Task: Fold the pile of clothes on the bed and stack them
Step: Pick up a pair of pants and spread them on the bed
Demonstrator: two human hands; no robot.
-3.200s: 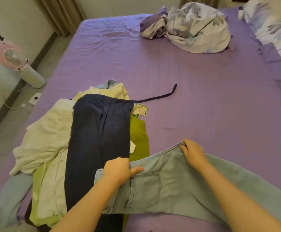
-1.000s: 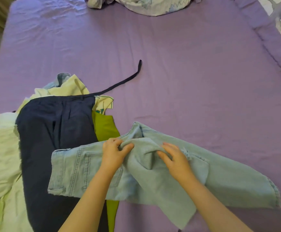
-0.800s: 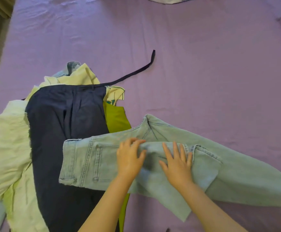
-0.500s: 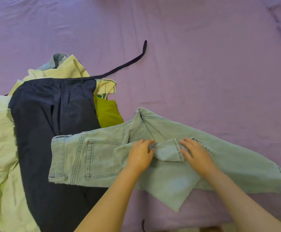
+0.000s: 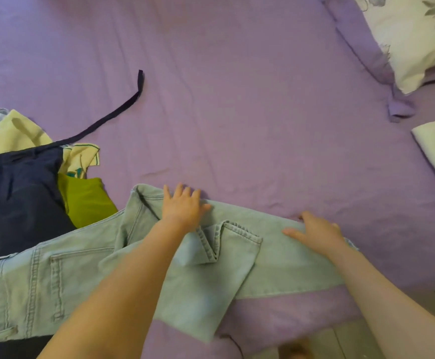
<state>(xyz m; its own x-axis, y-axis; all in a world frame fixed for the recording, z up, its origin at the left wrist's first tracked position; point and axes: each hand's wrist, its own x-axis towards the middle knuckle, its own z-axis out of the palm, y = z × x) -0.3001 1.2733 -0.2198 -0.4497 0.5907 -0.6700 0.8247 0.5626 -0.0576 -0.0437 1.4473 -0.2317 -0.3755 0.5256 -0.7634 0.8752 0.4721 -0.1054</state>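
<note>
Denim jeans (image 5: 283, 257) lie under your left hand (image 5: 184, 207) and right hand (image 5: 317, 233), both pressed flat with fingers spread, on the bed (image 5: 250, 112).

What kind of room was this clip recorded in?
Most likely a home bedroom: a bed covered by a purple sheet, a floral pillow at its far right corner, and a pile of clothes beside the jeans being folded.

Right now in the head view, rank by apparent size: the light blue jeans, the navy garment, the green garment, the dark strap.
1. light blue jeans, largest, though nearest the camera and partly covered by arms.
2. navy garment, cut by the frame's left edge, so its true extent is unsure.
3. green garment, only a patch showing.
4. dark strap, thinnest.
</note>
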